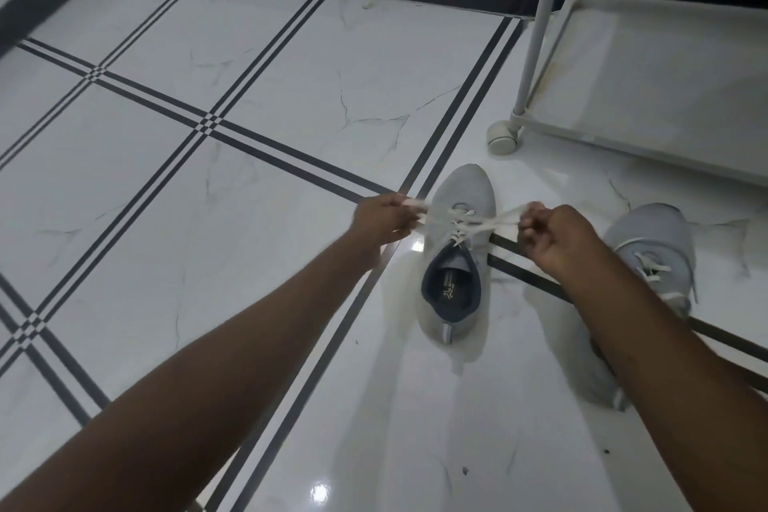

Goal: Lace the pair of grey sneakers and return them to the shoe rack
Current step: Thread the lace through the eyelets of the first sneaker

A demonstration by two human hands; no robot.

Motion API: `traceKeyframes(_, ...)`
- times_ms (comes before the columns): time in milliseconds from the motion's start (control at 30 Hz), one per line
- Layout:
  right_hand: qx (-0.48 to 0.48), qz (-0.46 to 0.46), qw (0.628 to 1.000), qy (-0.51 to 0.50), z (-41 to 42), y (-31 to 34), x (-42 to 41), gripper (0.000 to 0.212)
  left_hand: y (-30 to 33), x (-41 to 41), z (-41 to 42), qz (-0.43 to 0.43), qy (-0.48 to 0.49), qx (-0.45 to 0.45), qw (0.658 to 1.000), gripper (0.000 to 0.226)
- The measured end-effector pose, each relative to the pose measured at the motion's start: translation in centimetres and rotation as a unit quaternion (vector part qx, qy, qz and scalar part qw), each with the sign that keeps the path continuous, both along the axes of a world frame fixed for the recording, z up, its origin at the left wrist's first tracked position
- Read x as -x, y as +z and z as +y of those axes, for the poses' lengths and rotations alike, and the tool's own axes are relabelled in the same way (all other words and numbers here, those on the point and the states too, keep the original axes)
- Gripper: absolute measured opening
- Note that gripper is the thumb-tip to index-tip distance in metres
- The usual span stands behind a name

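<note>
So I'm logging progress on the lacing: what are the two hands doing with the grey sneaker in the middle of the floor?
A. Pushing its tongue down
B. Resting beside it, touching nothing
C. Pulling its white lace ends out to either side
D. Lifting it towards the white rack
C: the left hand and right hand each grip an end of the white lace, stretched sideways over the grey mesh sneaker on the white tiled floor.

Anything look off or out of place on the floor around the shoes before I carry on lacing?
Nothing serious. The two sneakers sit upright on the floor beside the rack. A few small dark specks dot the tiles, and thin dark lines there look like marble veining, though cracks cannot be ruled out.
</note>
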State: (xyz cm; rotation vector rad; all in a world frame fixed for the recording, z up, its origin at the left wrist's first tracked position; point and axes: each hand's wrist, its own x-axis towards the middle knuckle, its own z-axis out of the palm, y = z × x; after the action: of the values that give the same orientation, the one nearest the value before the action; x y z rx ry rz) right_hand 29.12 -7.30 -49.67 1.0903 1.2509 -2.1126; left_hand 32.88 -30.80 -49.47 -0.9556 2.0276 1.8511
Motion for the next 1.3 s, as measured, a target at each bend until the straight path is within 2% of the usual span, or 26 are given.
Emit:
traceKeyframes(100, -0.21, 0.008, 0.978, 0.017, 1.3, -1.0, -0.2, 0.024, -0.8, -0.9, -2.2, -0.097, 0.008, 0.125, 0.987, 0.02)
traceKeyframes(167, -0.273, 0.016, 0.961, 0.036, 1.1, -1.6, -0.7, 0.019, -0.8, -1.2, -2.1, -0.156, -0.036, 0.119, 0.98, 0.025)
traceKeyframes(233, -0.326, 0.029, 0.939, 0.107, 0.4, -1.6, -1.6, 0.014, -0.4, -1.3, -1.0, -0.176, -0.095, 0.119, 0.973, 0.027)
traceKeyframes(300, -0.416, 0.055, 0.884, 0.204, -0.5, -1.2, -2.7, 0.015, -0.3, -1.2, 0.2, -0.127, -0.168, 0.251, 0.945, 0.03)
traceKeyframes(367, -0.52, 0.117, 0.807, 0.255, -1.5, -0.7, -3.6, 0.016, 0.0, -1.0, 1.4, -0.013, -0.21, 0.398, 0.893, 0.04)
traceKeyframes(433, -0.583, 0.181, 0.743, 0.275, -2.5, -0.8, -4.2, 0.016, 0.2, -0.7, 2.5, 0.069, -0.263, 0.405, 0.873, 0.031)
traceKeyframes(500, -0.573, 0.247, 0.714, 0.317, -3.2, -1.0, -4.7, 0.023, 0.1, -0.7, 3.5, 0.07, -0.314, 0.369, 0.872, 0.017)
traceKeyframes(567, -0.517, 0.302, 0.705, 0.381, -3.5, -1.2, -5.0, 0.028, -0.1, -1.0, 3.9, 0.065, -0.33, 0.359, 0.871, 0.014)
traceKeyframes(700, -0.496, 0.304, 0.713, 0.392, -3.1, -1.5, -4.6, 0.011, -0.9, -1.1, 4.1, 0.07, -0.334, 0.35, 0.872, 0.013)
traceKeyframes(767, -0.497, 0.305, 0.715, 0.386, -2.9, -1.6, -4.4, 0.01, -1.2, -1.1, 4.1, 0.085, -0.348, 0.36, 0.861, 0.011)
traceKeyframes(867, -0.504, 0.323, 0.708, 0.374, -2.4, -1.9, -4.4, 0.014, -1.5, -1.5, 3.1, 0.125, -0.423, 0.415, 0.796, 0.014)
traceKeyframes(933, -0.526, 0.329, 0.684, 0.383, -1.9, -2.3, -4.5, 0.014, -2.0, -1.8, 1.9, 0.15, -0.462, 0.452, 0.748, 0.02)
traceKeyframes(1033, -0.563, 0.32, 0.648, 0.401, -1.8, -2.9, -5.0, 0.014, -2.7, -2.7, 1.4, 0.165, -0.479, 0.486, 0.712, 0.022)
traceKeyframes(1133, -0.583, 0.303, 0.63, 0.414, -1.7, -3.4, -5.5, 0.017, -2.9, -3.0, 1.7, 0.152, -0.482, 0.481, 0.716, 0.015)
traceKeyframes(1233, -0.541, 0.281, 0.65, 0.453, 0.0, -3.1, -4.6, 0.02, -2.5, -2.7, -0.4, 0.096, -0.506, 0.442, 0.734, 0.019)
traceKeyframes(1300, -0.464, 0.28, 0.674, 0.502, 1.4, -2.1, -3.3, 0.024, -1.7, -2.3, -2.6, 0.036, -0.497, 0.4, 0.769, 0.016)
